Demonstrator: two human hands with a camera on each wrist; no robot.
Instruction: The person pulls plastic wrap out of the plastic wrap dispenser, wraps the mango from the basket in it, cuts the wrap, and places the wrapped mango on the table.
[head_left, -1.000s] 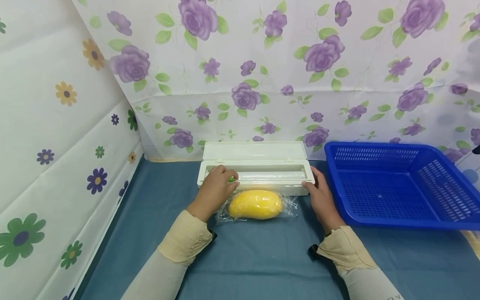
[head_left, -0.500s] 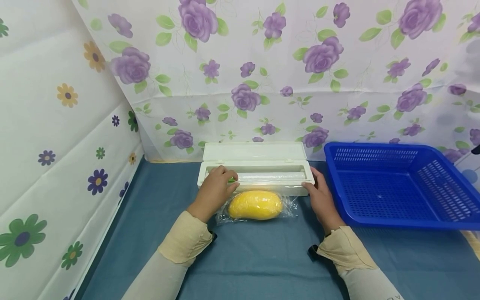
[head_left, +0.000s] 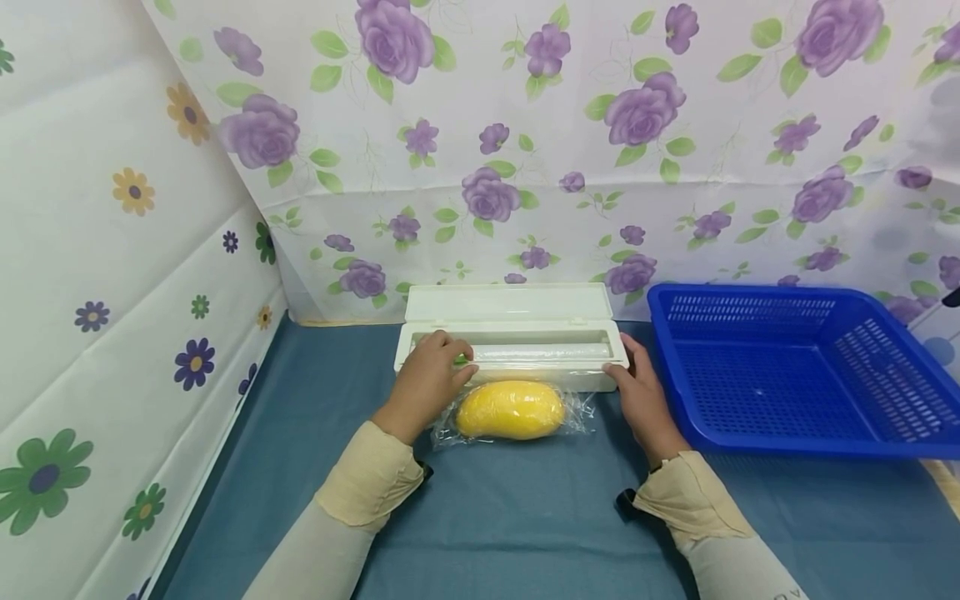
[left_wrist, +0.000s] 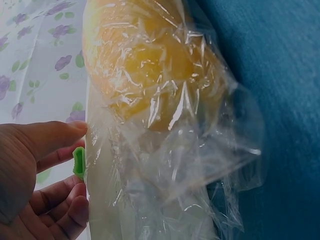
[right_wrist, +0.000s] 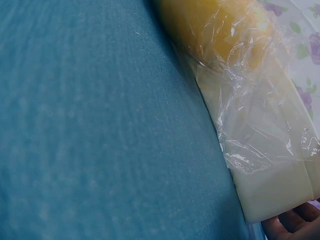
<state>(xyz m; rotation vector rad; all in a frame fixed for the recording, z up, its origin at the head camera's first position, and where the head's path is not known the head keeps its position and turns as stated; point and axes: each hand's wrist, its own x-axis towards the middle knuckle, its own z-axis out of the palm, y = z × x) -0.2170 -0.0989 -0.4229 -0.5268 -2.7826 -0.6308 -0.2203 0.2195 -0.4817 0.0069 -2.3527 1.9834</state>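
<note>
A long white cling film dispenser [head_left: 592, 382] lies in the head view with its lid [head_left: 510, 302] raised and a roll of film [head_left: 543, 352] inside. My left hand [head_left: 426, 379] has its fingers around a small green slide cutter [left_wrist: 79, 163] on the front rim; the thumb touches the box front. My right hand [head_left: 645, 404] grips the dispenser's right end, thumb in front, fingers behind; only its fingertips show in the right wrist view. Between my hands, against the box front, rests a yellow mango-shaped fruit [head_left: 510, 410] wrapped in crinkled clear film [left_wrist: 200, 155].
A blue perforated basket [head_left: 757, 442] stands just right of my right hand. Blue cloth [head_left: 525, 517] covers the table. Flowered sheets [head_left: 487, 242] hang behind the dispenser and along the left side.
</note>
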